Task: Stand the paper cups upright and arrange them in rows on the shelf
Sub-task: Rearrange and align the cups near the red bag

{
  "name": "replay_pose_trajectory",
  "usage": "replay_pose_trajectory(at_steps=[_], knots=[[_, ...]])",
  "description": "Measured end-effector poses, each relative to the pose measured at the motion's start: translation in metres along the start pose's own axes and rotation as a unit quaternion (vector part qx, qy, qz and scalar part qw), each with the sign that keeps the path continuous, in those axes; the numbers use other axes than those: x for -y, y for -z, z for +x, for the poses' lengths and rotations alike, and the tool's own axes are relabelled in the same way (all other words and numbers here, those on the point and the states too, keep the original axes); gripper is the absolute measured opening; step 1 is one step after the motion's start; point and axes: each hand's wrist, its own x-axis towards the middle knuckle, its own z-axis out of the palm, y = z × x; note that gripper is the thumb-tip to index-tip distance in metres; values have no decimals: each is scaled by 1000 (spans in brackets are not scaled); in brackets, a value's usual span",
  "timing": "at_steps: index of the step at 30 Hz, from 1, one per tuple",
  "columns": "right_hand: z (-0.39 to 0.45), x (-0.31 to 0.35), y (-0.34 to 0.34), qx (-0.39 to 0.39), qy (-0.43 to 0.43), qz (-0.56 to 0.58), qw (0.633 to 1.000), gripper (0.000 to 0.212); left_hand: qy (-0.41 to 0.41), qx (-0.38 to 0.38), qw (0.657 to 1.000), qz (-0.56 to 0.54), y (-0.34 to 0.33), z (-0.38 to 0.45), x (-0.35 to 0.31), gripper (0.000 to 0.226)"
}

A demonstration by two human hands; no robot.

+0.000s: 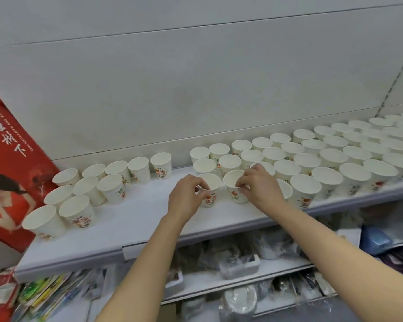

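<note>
Left hand: my left hand [187, 194] pinches the rim of one printed paper cup [210, 190], upright near the middle of the shelf [130, 219].
Right hand: my right hand [257, 184] pinches the rim of the neighbouring cup [236, 187], upright, just beside the first.
Placing: I judge both belong at the left end of the front row of the right block [323, 159]; I set them down flat, rims level, touching the neighbours without nudging them.
Grip: light, so the thin rims don't crumple.
Left group: a looser cluster [84, 189] stands well apart, beside a red box [7, 159].
Hidden: my right hand covers part of the cups behind it; far-right cups are cut off; goods on the lower shelves [237, 259] are too blurred to name.
</note>
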Motion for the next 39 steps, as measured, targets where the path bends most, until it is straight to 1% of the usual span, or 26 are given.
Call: replay_pose_trajectory(at_steps=[4, 6, 11, 14, 17, 22, 26, 28, 29, 31, 32, 34, 36, 37, 39], knots=[[6, -7, 1, 10, 7, 9, 1000, 20, -4, -4, 1000, -4, -6, 3, -3, 14], [7, -7, -1, 16, 18, 15, 1000, 23, 0, -7, 1000, 4, -9, 2, -4, 13], [8, -13, 1, 23, 40, -4, 999, 11, 8, -7, 1000, 24, -11, 4, -7, 9], [9, -18, 1, 25, 49, -3, 998, 8, 10, -6, 1000, 29, -9, 5, -8, 7], [11, -20, 3, 33, 51, -19, 998, 10, 8, -5, 999, 39, -8, 7, -8, 7], [13, -22, 3, 37, 61, -14, 997, 22, 6, -11, 999, 53, -8, 9, -13, 7], [16, -23, 0, 52, 70, -2, 996, 17, 5, -9, 998, 65, -9, 10, -12, 8], [18, -26, 2, 40, 70, 23, 996, 19, -3, -11, 998, 66, -8, 9, -11, 12], [22, -29, 3, 22, 66, 40, 997, 18, -8, -20, 998, 61, -6, 8, -12, 16], [36, -35, 9, -20, 59, 58, 996, 10, -13, -54, 998, 42, 1, 13, -13, 17], [46, -37, 13, -26, 55, 54, 997, 6, -14, -71, 997, 37, 6, 19, -13, 13], [69, -41, 18, -1, 67, 21, 998, 9, -10, -81, 996, 47, 15, 36, -12, 5], [89, -41, 19, 45, 82, -16, 995, 12, 6, -69, 995, 78, 20, 54, -9, 6], [97, -41, 16, 60, 75, -19, 995, 12, 23, -67, 994, 86, 20, 63, -7, 8], [108, -42, 8, 68, 34, -1, 997, 9, 70, -72, 992, 75, 19, 77, -3, 14]])
